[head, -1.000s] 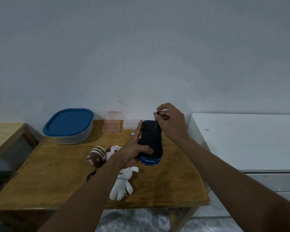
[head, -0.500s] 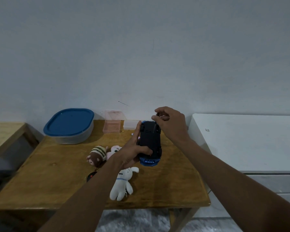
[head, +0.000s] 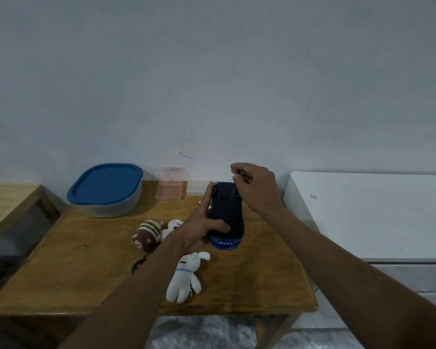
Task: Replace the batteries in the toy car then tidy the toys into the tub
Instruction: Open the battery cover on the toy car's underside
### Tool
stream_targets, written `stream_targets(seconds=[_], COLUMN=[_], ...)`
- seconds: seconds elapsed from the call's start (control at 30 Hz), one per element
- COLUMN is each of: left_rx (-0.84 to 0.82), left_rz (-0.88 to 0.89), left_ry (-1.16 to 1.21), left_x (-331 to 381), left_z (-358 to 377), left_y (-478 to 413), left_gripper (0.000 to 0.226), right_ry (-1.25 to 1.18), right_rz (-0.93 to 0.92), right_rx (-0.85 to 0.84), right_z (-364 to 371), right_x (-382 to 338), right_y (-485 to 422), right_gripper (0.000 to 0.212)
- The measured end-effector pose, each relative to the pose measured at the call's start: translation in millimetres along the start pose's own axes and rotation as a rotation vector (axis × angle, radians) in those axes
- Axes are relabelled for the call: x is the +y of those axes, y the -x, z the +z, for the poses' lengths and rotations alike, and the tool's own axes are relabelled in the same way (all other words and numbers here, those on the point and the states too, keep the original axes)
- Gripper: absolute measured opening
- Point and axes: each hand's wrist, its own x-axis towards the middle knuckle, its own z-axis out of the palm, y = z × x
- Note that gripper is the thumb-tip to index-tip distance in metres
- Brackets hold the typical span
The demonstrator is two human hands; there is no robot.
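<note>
A blue toy car (head: 227, 214) is held upside down above the wooden table (head: 91, 258), its black underside facing me. My left hand (head: 199, 229) grips its left side, thumb across the underside and forefinger stretched along the edge. My right hand (head: 256, 188) pinches a thin dark screwdriver (head: 235, 183) whose tip meets the far end of the underside. A clear tub with a blue lid (head: 106, 190) stands at the table's back left. A white plush rabbit (head: 185, 277), a striped brown plush (head: 147, 233) and a pink plush (head: 173, 226) lie under my left arm.
A pink clear box (head: 170, 188) and a small clear box (head: 198, 187) sit by the wall. A small dark round item (head: 139, 264) peeks out beside my left forearm. A white cabinet (head: 368, 212) stands to the right, another wooden table (head: 8, 200) to the left.
My right hand has shifted slightly and turned at the far end of the car while holding the screwdriver. My left hand keeps the car in place.
</note>
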Motion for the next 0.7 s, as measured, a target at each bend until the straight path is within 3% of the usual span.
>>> stream_targets(seconds=[0.4, 0.7], left_rx=[-0.018, -0.028], left_rz=[-0.017, -0.017], left_ry=[0.006, -0.052], left_x=[4.0, 12.0], left_z=[-9.0, -20.3], left_y=[4.2, 5.6], left_gripper=[0.118, 0.114], right_ry=[0.009, -0.048], right_rz=[0.034, 0.105], right_rx=[0.011, 0.022], right_z=[11.2, 21.9], right_x=[-2.3, -13.8], right_y=[-2.5, -6.2], right_gripper=[0.029, 0.017])
